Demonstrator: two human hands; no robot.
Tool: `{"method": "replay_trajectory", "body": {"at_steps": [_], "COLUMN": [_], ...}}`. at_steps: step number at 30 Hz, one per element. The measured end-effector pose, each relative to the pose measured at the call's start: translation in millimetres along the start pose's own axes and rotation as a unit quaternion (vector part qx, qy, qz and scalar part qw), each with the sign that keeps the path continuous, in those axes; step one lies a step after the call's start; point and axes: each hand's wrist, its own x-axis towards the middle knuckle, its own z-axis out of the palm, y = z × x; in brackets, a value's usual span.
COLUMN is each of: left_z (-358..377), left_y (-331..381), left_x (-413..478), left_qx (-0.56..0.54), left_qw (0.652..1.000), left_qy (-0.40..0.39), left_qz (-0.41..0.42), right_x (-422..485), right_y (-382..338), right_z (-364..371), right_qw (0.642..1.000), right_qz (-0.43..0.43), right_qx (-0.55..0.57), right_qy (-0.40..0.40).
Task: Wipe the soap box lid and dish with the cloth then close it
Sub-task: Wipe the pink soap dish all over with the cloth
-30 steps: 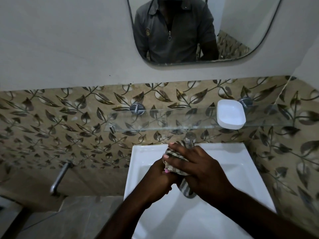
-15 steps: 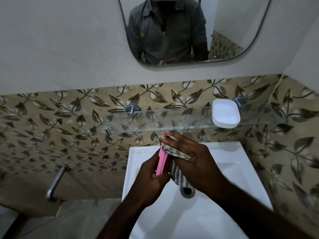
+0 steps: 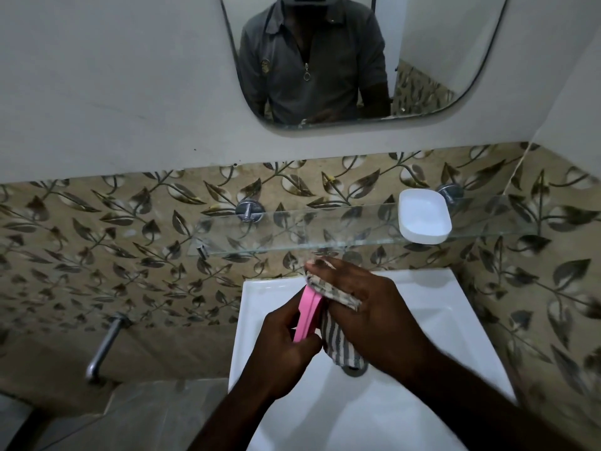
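Note:
My left hand (image 3: 281, 345) grips a pink soap box part (image 3: 307, 315), held on edge over the white sink (image 3: 422, 294). My right hand (image 3: 367, 310) presses a grey-and-white striped cloth (image 3: 338, 330) flat against the pink part's right face; the cloth's tail hangs down toward the drain. Whether the pink piece is the lid or the dish I cannot tell. A white soap box part (image 3: 424, 220) lies on the glass shelf (image 3: 292, 229), at its right end, apart from both hands.
A mirror (image 3: 357, 60) hangs on the wall above the shelf and reflects a person in a grey shirt. A metal tap (image 3: 102, 345) sticks out of the leaf-patterned tiles at lower left. Two chrome brackets (image 3: 248, 209) hold the shelf.
The pink part, hidden under the cloth a second ago, now shows on edge in my left hand. Both hands have risen slightly toward the shelf while the cloth stays pressed on it.

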Motion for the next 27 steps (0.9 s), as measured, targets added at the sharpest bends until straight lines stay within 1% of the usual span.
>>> {"method": "replay_trajectory", "body": {"at_steps": [1,2,3,4,5,6,7,8,9,10,12,14,16,17,18,19,20,21,22,24,26,27], "left_z": [0,-1,-1,-1,-1,0,1,1,0,-1,-2,-1,0,0,0,0,0,-1,-1,-1,0,1], "left_y": [-1,-3,-6,-8,-10,-11,-10,-9,-7,-6,-5,-7,-9,-7,-6,-5,-3,-1,0,4,1,0], "left_x": [1,1,0,-1,-2,-4,-5,-6,-6,-7,-7,-7,-4,-3,-2,1,3,7,10,14,16,16], "left_qx": [-0.001,-0.001,-0.003,-0.01,-0.024,-0.039,-0.05,-0.055,-0.057,-0.059,-0.06,-0.027,0.036,0.064,0.077,0.083,0.094,0.114,0.139,0.183,0.179,0.171], "left_qw": [1.0,1.0,1.0,1.0,1.0,0.999,0.998,0.998,0.997,0.997,0.996,0.996,0.995,0.994,0.994,0.994,0.993,0.991,0.988,0.982,0.983,0.983], "left_qy": [-0.002,0.001,0.005,0.008,0.01,0.012,0.016,0.02,0.026,0.032,0.039,0.042,0.05,0.048,0.041,0.038,0.042,0.05,0.056,0.05,0.046,0.06], "left_qz": [-0.001,0.002,0.007,0.011,0.014,0.018,0.024,0.031,0.039,0.048,0.058,0.068,0.073,0.076,0.073,0.065,0.054,0.042,0.031,0.009,0.006,0.006], "right_x": [-4,-7,-8,-6,-4,-3,0,3,5,6,5,6,6,7,9,9,9,9,8,2,-4,-6], "right_y": [0,3,8,12,15,17,17,17,17,19,24,24,24,25,27,28,30,31,31,25,20,19], "right_z": [1,3,3,3,2,1,-1,-3,-5,-7,-7,-7,-8,-8,-10,-12,-13,-13,-11,-1,8,9], "right_qw": [0.993,0.978,0.968,0.971,0.981,0.994,0.999,0.995,0.987,0.98,0.968,0.961,0.975,0.989,0.998,0.994,0.979,0.965,0.955,0.946,0.946,0.951], "right_qz": [-0.072,-0.127,-0.153,-0.149,-0.125,-0.084,-0.032,0.022,0.066,0.099,0.136,0.152,0.124,0.094,0.053,0.006,-0.035,-0.069,-0.102,-0.157,-0.176,-0.168], "right_qx": [-0.092,-0.162,-0.191,-0.18,-0.138,-0.063,0.026,0.099,0.144,0.17,0.205,0.231,0.185,0.114,0.013,-0.106,-0.2,-0.253,-0.276,-0.283,-0.271,-0.26], "right_qy": [-0.016,-0.034,-0.047,-0.053,-0.05,-0.039,-0.024,-0.019,-0.022,-0.032,-0.042,-0.024,0.011,0.029,0.034,0.027,0.013,-0.004,-0.016,-0.02,-0.002,0.003]}}
